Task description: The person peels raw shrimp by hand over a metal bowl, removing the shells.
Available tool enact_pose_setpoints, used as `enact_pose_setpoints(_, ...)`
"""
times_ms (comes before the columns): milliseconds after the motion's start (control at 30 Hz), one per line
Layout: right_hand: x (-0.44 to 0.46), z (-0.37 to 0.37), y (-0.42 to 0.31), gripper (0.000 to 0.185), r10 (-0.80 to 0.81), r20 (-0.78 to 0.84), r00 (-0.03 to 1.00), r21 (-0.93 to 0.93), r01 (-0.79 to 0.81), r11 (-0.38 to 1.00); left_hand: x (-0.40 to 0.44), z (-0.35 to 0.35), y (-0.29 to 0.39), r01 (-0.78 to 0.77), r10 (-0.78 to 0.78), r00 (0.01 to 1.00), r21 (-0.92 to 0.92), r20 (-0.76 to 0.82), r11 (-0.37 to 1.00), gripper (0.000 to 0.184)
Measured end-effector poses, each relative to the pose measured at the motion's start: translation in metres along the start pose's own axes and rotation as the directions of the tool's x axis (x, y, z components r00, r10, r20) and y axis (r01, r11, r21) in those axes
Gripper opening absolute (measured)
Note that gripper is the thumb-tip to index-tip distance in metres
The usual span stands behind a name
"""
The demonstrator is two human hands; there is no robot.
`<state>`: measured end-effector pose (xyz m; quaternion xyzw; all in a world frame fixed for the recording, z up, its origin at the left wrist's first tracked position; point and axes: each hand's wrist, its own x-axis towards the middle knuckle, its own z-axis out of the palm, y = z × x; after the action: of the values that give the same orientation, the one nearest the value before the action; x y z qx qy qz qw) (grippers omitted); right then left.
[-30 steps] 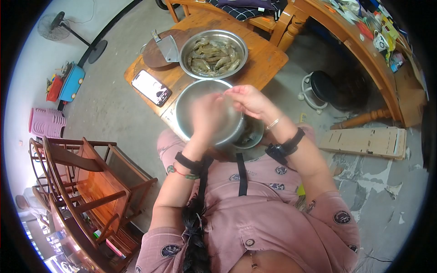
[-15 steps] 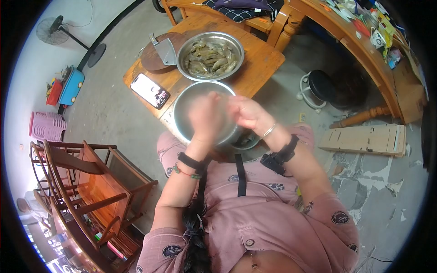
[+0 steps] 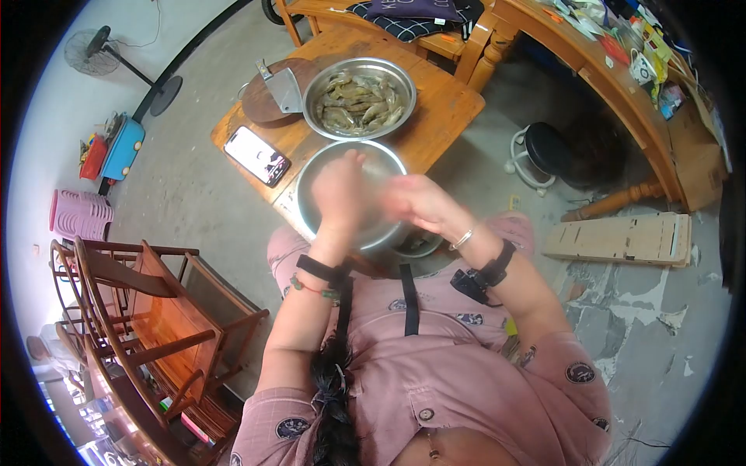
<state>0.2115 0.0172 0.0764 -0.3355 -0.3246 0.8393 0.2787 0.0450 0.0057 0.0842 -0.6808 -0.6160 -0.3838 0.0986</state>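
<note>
Both my hands are over the near metal bowl [image 3: 308,210], smeared by motion. My left hand [image 3: 336,193] is on the left side of the bowl with its fingers curled in; anything they hold is lost in the blur. Facing it from the right, my right hand [image 3: 423,203] has its fingers drawn together towards the left hand. What lies between the fingertips cannot be made out. Just beyond, a second metal bowl [image 3: 309,110] holds several raw shrimp [image 3: 359,101]. Part of another metal container [image 3: 420,247] shows below my right wrist.
The wooden table [image 3: 447,97] carries a round cutting board [image 3: 260,101] with a cleaver [image 3: 284,89] on it, and a lit phone [image 3: 256,155]. A wheeled stool [image 3: 548,147] stands to the right, a long cardboard box [image 3: 622,238] on the floor, a wooden chair [image 3: 175,326] at left.
My left hand has shifted slightly left and tilted. My right hand has dropped a little, its fingers turned more inward. The bowls, shrimp and phone stay in place.
</note>
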Motion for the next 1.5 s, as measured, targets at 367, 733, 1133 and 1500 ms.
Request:
enact_pose_setpoints(367, -0.026, -0.087, 0.02, 0.012, -0.579, 0.123, 0.806, -0.982, 0.016, -0.186, -0.008, 0.012, -0.03, 0.396, -0.301, 0.886, -0.241, 0.351, 0.886, 0.019)
enact_pose_setpoints(733, -0.014, -0.117, 0.043, 0.012, -0.421, 0.137, 0.897, -0.965, 0.024, -0.262, -0.02, 0.015, -0.037, 0.446, -0.298, 0.787, -0.166, 0.54, 0.879, 0.025)
enact_pose_setpoints(1133, 0.0, 0.0, -0.029, 0.018, -0.576, 0.65, 0.496, -0.757, 0.491, -0.432, -0.021, 0.014, -0.03, 0.435, -0.187, 0.731, -0.237, 0.656, 0.869, 0.026)
enact_pose_setpoints(1500, 0.026, 0.004, -0.023, 0.015, -0.344, 0.651, 0.677, -0.749, 0.499, -0.436, -0.016, 0.001, -0.02, 0.506, -0.164, 0.697, -0.318, 0.698, 0.802, 0.028)
